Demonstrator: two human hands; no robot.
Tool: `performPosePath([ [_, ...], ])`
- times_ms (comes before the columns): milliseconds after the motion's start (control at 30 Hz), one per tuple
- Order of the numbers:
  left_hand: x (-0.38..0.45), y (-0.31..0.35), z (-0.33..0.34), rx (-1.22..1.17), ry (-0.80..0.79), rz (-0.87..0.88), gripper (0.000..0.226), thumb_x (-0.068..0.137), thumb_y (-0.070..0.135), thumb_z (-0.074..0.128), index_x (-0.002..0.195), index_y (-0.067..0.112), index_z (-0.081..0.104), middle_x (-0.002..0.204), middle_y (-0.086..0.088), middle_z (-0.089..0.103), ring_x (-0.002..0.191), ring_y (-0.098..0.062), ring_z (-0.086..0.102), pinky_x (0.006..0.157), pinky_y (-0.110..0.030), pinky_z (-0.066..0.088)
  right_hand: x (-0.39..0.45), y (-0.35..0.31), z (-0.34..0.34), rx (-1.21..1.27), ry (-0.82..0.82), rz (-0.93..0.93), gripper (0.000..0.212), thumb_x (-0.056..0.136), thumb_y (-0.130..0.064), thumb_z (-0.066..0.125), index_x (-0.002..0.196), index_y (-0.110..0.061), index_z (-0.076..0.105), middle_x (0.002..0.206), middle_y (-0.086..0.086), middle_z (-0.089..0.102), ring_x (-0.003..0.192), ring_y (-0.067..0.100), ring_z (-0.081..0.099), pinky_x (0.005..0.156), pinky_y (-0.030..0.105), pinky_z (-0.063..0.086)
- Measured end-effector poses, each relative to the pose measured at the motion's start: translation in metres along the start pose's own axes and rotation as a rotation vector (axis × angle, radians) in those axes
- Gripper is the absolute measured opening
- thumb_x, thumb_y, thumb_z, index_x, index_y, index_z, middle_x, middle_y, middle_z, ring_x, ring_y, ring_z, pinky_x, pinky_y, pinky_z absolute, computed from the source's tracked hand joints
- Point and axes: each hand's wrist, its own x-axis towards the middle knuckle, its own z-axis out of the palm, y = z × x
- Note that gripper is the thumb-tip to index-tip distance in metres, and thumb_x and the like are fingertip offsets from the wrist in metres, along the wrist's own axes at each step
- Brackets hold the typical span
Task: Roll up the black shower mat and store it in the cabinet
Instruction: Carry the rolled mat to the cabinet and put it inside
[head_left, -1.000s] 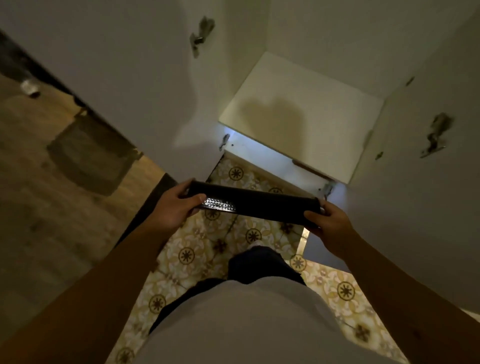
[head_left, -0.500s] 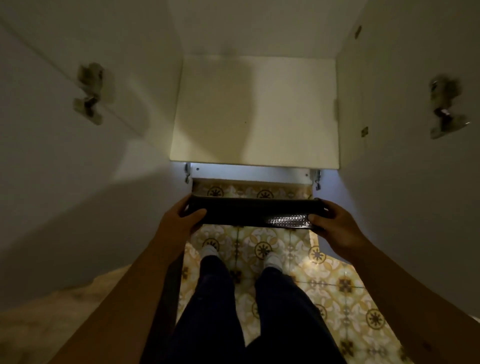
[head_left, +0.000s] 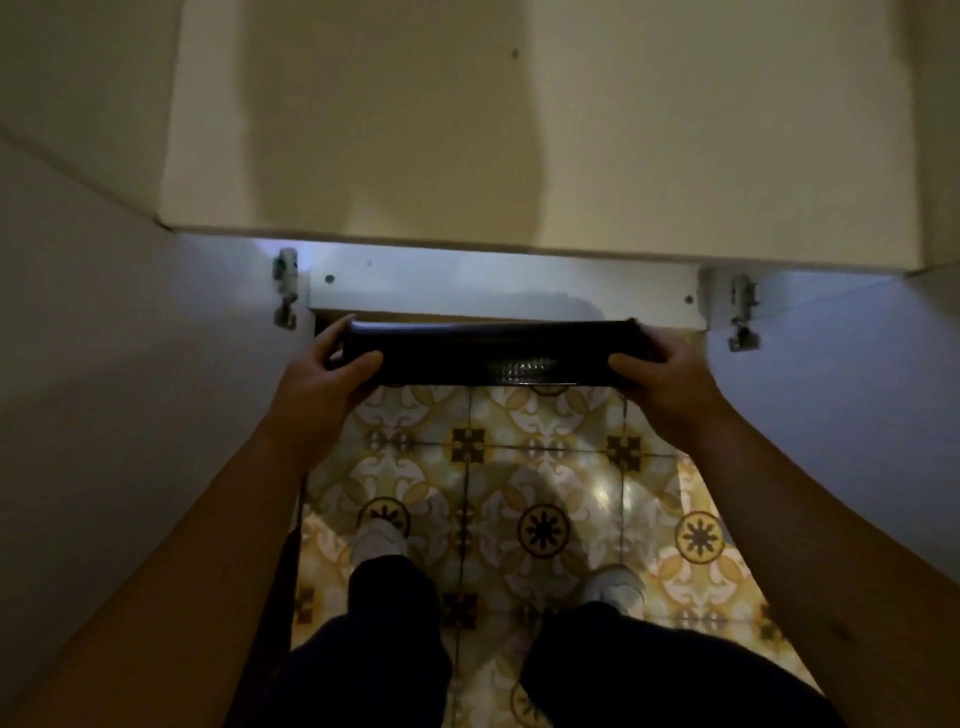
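Note:
The black shower mat (head_left: 493, 353) is rolled into a tight horizontal tube with a small shiny textured patch on its front. My left hand (head_left: 324, 371) grips its left end and my right hand (head_left: 667, 371) grips its right end. I hold the roll level just in front of the open white cabinet, below the front edge of its cream shelf (head_left: 519, 156) and against the white base rail (head_left: 498, 288).
Both cabinet doors stand open, the left door (head_left: 104, 389) and the right door (head_left: 857, 389), each with a metal hinge near the rail. Patterned yellow floor tiles (head_left: 519, 493) lie below, with my feet and dark trousers at the bottom.
The view has swung from an angle to square in front of the cabinet and moved closer. The rolled mat has travelled forward toward the cabinet opening, still in both hands.

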Motion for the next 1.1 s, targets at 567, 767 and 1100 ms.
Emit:
performPosePath([
  [567,0.147,-0.102,-0.048,-0.190,0.050,0.190,0.040,0.089,-0.001,0.058,0.127,0.011,0.049,0.110,-0.008,0.061,0.091,-0.020,0.067,0.069,-0.027,0.058,0.202,0.084,0.059,0.052,-0.080,-0.122,0.042,0.075,-0.010,0.078,0.116,-0.011,0.069,0.119,0.017,0.067,0.108,0.031,0.066,0.086,0.036,0.055],
  [767,0.152,-0.109,-0.049,-0.281,0.064,0.265,0.038,0.085,-0.004,0.061,0.118,0.011,0.048,0.110,-0.011,0.062,0.089,-0.022,0.068,0.067,-0.030,0.057,0.217,0.074,0.130,0.346,0.194,-0.027,0.021,0.082,-0.003,0.072,0.102,-0.007,0.069,0.101,0.015,0.071,0.081,0.025,0.073,0.063,0.030,0.059],
  [1100,0.154,-0.106,-0.036,-0.349,0.327,0.389,0.042,0.084,0.001,0.068,0.119,0.015,0.050,0.120,-0.013,0.062,0.100,-0.023,0.067,0.076,-0.032,0.057,0.186,0.119,0.283,0.275,0.014,0.035,0.073,0.067,-0.023,0.083,0.131,-0.027,0.047,0.120,0.006,0.064,0.106,0.032,0.064,0.094,0.058,0.050],
])
